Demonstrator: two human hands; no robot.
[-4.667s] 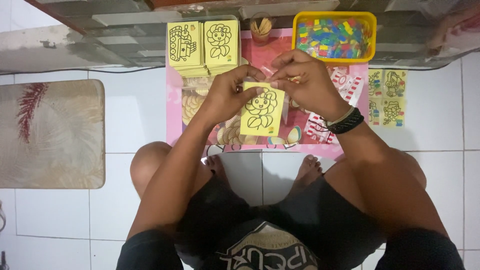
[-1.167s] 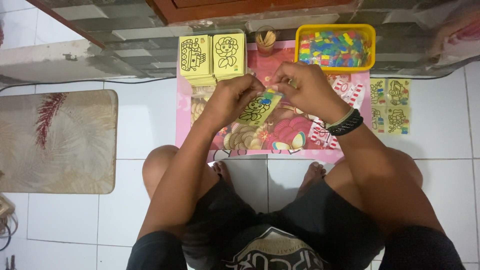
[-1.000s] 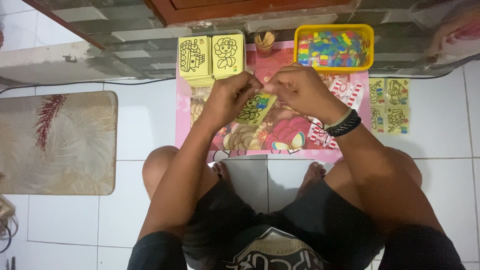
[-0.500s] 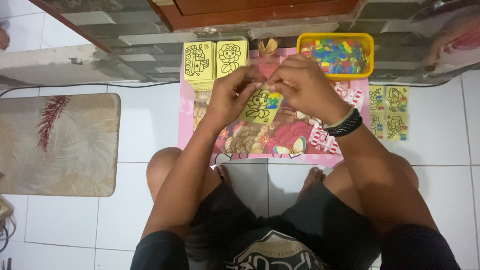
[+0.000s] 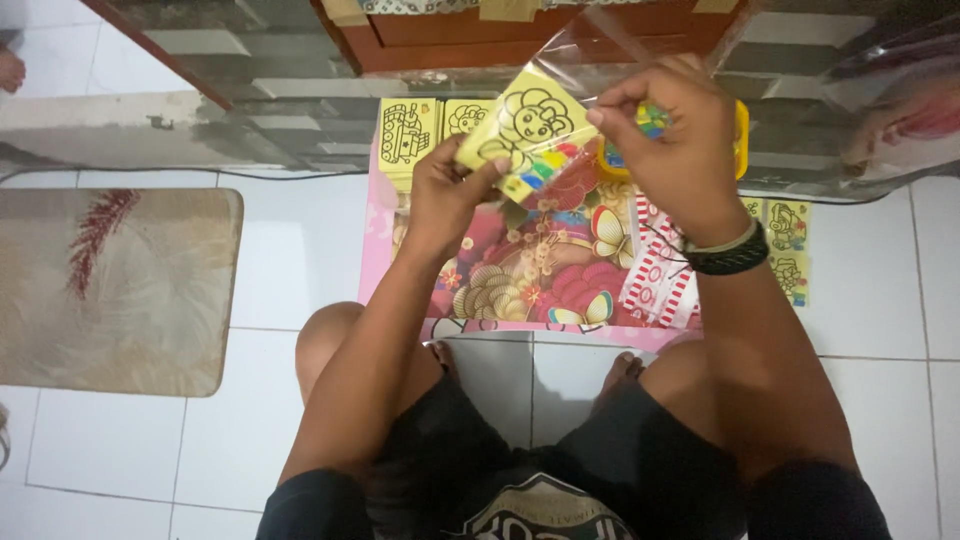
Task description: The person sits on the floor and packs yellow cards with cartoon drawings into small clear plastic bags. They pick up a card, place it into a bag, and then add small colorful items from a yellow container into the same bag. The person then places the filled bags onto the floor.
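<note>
The left hand (image 5: pixel 447 190) pinches the lower corner of a yellow flower picture card (image 5: pixel 525 125), raised above the pink mat (image 5: pixel 520 270). The right hand (image 5: pixel 665 125) grips a clear plastic sleeve (image 5: pixel 625 50) at its top edge. The card appears partly sleeved; more cards (image 5: pixel 408 135) lie unsleeved on the floor.

single head-worn view, looking steeply down, close over lap and floor
</note>
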